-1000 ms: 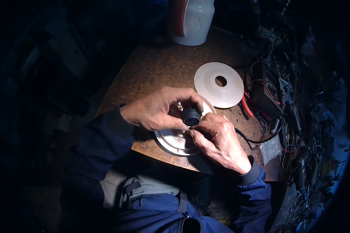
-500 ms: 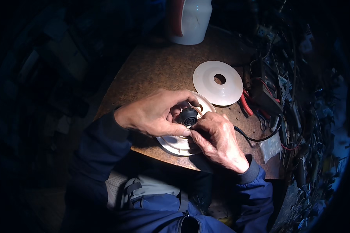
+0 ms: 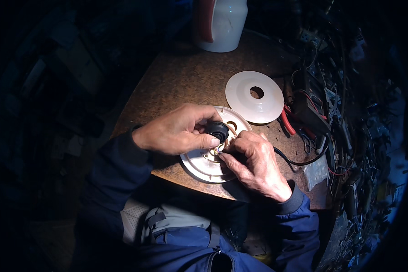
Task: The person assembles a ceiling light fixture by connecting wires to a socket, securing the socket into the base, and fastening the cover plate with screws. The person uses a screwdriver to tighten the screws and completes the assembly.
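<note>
Between the thumb and fingers of my left hand (image 3: 177,132) is a black round connector (image 3: 219,131) with ringed ridges, tilted up above a white round base (image 3: 197,167). The base lies on the table with its ribbed inside showing. Thin wires (image 3: 221,148) run between the connector and the base. My right hand (image 3: 258,165) is closed at the base's right side, thumb and forefinger pinched on a thin wire; its very tip is hard to make out. Just beyond, a white disc cover (image 3: 272,102) with a central hole rests on the table.
A white jug with a red part (image 3: 226,27) stands at the table's far edge. Right of the disc are red-handled pliers (image 3: 286,122), scissors (image 3: 308,146), a dark cord (image 3: 294,162) and a small clear bag (image 3: 316,172). Cluttered tools and cables line the right side.
My left hand has lifted and tilted the black connector slightly left, and its thumb has moved back from my right fingertips. More of the wires and the base's middle now shows.
</note>
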Available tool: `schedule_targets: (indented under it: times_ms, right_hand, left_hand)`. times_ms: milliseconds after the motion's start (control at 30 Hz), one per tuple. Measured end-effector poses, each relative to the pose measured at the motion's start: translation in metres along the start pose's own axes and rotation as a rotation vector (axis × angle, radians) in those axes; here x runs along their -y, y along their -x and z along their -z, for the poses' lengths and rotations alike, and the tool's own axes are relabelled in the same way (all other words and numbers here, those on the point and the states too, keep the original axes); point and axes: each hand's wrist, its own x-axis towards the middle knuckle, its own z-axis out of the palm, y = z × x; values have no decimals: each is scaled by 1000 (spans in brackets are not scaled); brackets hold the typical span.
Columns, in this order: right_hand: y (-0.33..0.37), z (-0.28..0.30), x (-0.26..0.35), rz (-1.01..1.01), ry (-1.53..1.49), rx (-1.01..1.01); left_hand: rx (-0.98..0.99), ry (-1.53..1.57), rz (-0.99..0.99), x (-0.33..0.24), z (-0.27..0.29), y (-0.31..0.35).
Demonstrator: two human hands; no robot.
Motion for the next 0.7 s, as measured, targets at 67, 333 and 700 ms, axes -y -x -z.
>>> schedule_targets:
  times_ms: [67,333,700]
  right_hand:
    - [-1,1,0,10,-3,1]
    - [-2,1,1,10,-26,-11]
    - [-2,-21,2,22,117,-187]
  left_hand:
    - [-15,1,-18,1,1,0]
    - [-54,-50,-82,2,2,-1]
    - [-13,-52,-113,6,3,-4]
